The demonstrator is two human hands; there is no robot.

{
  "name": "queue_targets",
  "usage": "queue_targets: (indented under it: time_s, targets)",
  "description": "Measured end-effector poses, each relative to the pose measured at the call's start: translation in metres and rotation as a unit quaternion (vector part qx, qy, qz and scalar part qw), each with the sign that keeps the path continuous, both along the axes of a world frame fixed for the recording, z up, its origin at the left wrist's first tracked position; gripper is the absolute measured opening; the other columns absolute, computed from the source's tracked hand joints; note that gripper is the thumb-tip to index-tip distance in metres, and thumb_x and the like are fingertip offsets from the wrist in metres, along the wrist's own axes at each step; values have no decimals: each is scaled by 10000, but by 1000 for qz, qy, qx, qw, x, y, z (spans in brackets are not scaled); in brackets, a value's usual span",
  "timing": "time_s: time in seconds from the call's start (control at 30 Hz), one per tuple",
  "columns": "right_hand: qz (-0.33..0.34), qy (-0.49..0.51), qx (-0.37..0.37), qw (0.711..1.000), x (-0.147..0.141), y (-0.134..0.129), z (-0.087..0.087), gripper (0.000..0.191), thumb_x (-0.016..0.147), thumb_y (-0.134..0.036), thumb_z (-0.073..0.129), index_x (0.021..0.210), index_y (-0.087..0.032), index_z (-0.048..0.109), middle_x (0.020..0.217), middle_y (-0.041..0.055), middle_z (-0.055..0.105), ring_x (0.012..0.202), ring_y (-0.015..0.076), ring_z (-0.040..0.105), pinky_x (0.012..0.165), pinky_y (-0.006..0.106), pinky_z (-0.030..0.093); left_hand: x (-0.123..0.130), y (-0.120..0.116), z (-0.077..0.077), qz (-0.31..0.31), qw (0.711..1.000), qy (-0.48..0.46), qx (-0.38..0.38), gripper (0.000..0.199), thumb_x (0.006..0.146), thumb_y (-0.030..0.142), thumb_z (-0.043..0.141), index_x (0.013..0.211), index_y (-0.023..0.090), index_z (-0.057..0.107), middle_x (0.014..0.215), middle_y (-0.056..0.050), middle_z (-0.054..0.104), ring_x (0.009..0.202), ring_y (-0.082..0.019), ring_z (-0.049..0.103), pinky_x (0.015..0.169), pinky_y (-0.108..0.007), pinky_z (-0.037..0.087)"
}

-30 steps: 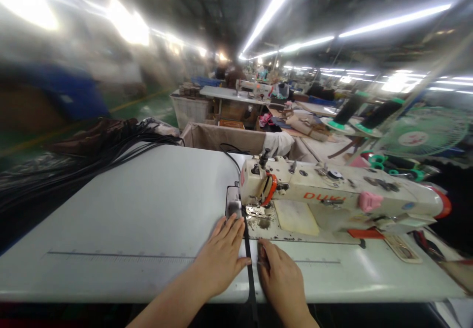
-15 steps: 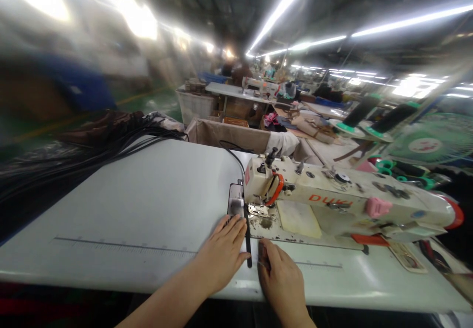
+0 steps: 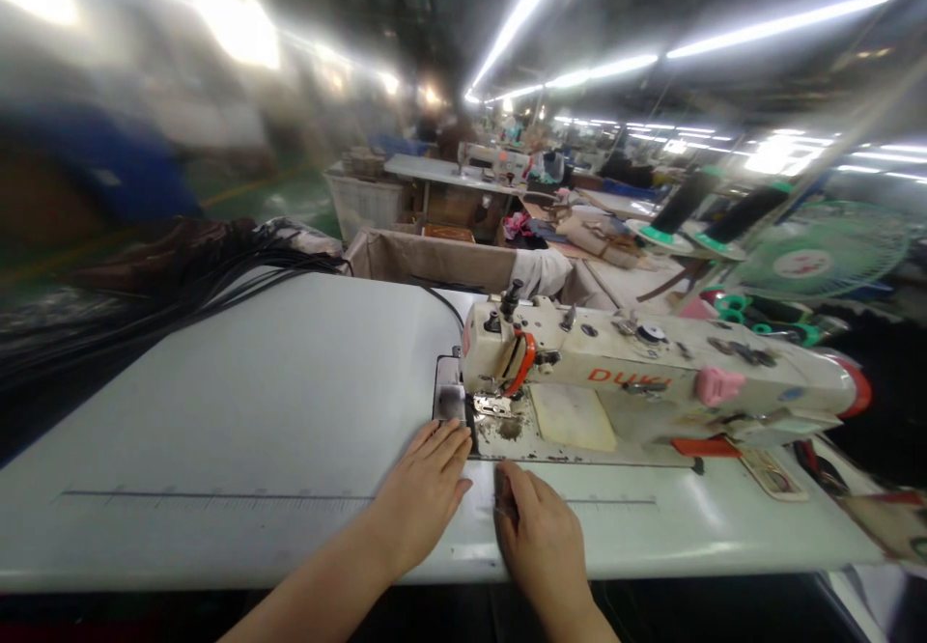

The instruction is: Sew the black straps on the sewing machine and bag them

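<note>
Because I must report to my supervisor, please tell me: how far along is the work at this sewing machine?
Done: a bundle of black straps lies at the far left of the white table, but whether they are sewn cannot be seen. In hand: the left hand and right hand rest on the table before the presser foot of the industrial sewing machine, with no strap showing there. Left: how many straps remain cannot be told.

The left hand [image 3: 421,498] lies flat, palm down, its fingers [image 3: 443,447] slightly spread and pointing forward and rightward. The right hand [image 3: 540,546] rests just beside it, gently curved, fingertips angled forward and leftward. The bare left forearm [image 3: 311,580] slants in from lower left; the right wrist [image 3: 569,614] comes up from below.
</note>
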State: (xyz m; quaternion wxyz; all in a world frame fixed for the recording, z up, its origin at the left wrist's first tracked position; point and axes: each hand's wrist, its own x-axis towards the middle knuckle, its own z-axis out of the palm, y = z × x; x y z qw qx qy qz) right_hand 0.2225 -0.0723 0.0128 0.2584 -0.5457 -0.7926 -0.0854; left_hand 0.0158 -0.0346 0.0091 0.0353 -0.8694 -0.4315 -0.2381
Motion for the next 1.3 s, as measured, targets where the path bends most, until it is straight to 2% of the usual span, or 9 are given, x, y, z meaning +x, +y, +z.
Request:
queue_targets:
  time_s: [0.4,0.57,0.73,0.9,1.07,1.2,1.3]
  targets:
    - [-9,-4,-13,1000,-3,-2,3,377,847,-65,504,1199,-177,584,875,52,712,773,210,654,692,309,480,-7,36,7,-5,997,8,-76,410,1046,335,487,1418,178,559,1487,-90,589,1445,-249,472,1231,-497,336]
    - [-14,-2,-18,1000,-4,-2,3,387,842,-58,500,1197,-187,582,869,49,709,781,210,649,705,310,471,-9,40,9,3,996,15,-92,430,1032,298,504,1450,199,511,1509,-88,565,1480,-266,414,1245,-545,282]
    - [-8,-3,-20,1000,-3,-2,2,374,851,-63,513,1200,-177,584,885,50,708,795,209,647,722,314,471,-7,41,14,15,994,22,-111,449,1021,274,517,1465,211,494,1537,-95,532,1509,-285,360,1239,-577,280]
    - [-11,1,-11,1000,-3,-3,2,375,843,-61,512,1189,-182,590,871,47,699,778,203,630,703,312,456,-11,50,18,-3,990,-2,-138,414,1008,239,516,1421,218,548,1504,-88,567,1483,-287,402,1232,-588,299]
    - [-13,10,-19,1000,-3,-3,3,382,824,-59,516,1174,-191,596,870,39,691,785,204,619,704,313,441,-18,86,17,-28,981,-95,-166,311,981,199,494,1223,195,690,1332,-100,673,1252,-247,609,1133,-450,476]
    - [-17,15,-16,1000,-5,-4,4,373,826,-53,509,1160,-191,601,861,37,682,779,207,604,702,318,431,-16,119,13,-36,981,-105,-162,369,947,143,489,1250,221,685,1376,-81,642,1252,-242,604,1131,-430,494]
    - [-18,20,-15,1000,-5,-4,4,370,821,-49,501,1147,-193,601,849,37,673,773,208,592,701,321,424,-10,136,16,-60,979,-100,-165,348,982,184,480,1241,251,701,1347,-52,669,1271,-236,599,1137,-402,489]
